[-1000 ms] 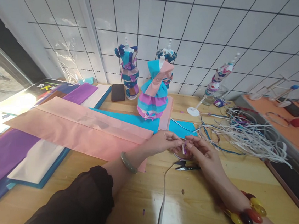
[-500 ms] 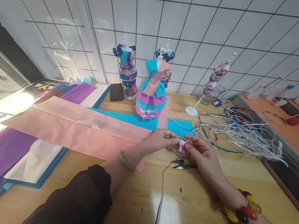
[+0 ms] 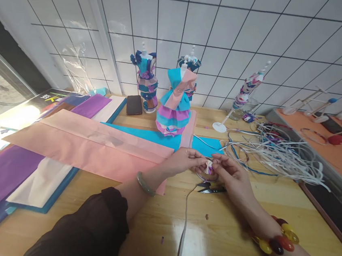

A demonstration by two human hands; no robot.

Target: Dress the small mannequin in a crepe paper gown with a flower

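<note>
Between the fingertips of both hands is a small pleated white-and-purple paper piece (image 3: 208, 167), fanned out at its lower edge. My left hand (image 3: 189, 160) pinches it from the left, its wrist circled by a green bangle. From the other side, my right hand (image 3: 232, 172) grips it with thumb and fingers; a beaded bracelet sits on that wrist. Just below the hands lie dark-bladed scissors (image 3: 206, 189), partly hidden by the right hand. A thin cord (image 3: 185, 218) runs from near them toward the table's front edge.
A dress form in a blue, pink and purple paper dress (image 3: 173, 103) stands behind the hands. Pink paper (image 3: 99, 143) covers other coloured sheets at left. Tangled cords (image 3: 286, 152) lie right, a black phone (image 3: 133, 105) at the back. An orange-topped tray (image 3: 322, 140) borders the table.
The hands stay almost in place. The small pleated paper between the fingertips is spread slightly wider, showing more of its white folds.
</note>
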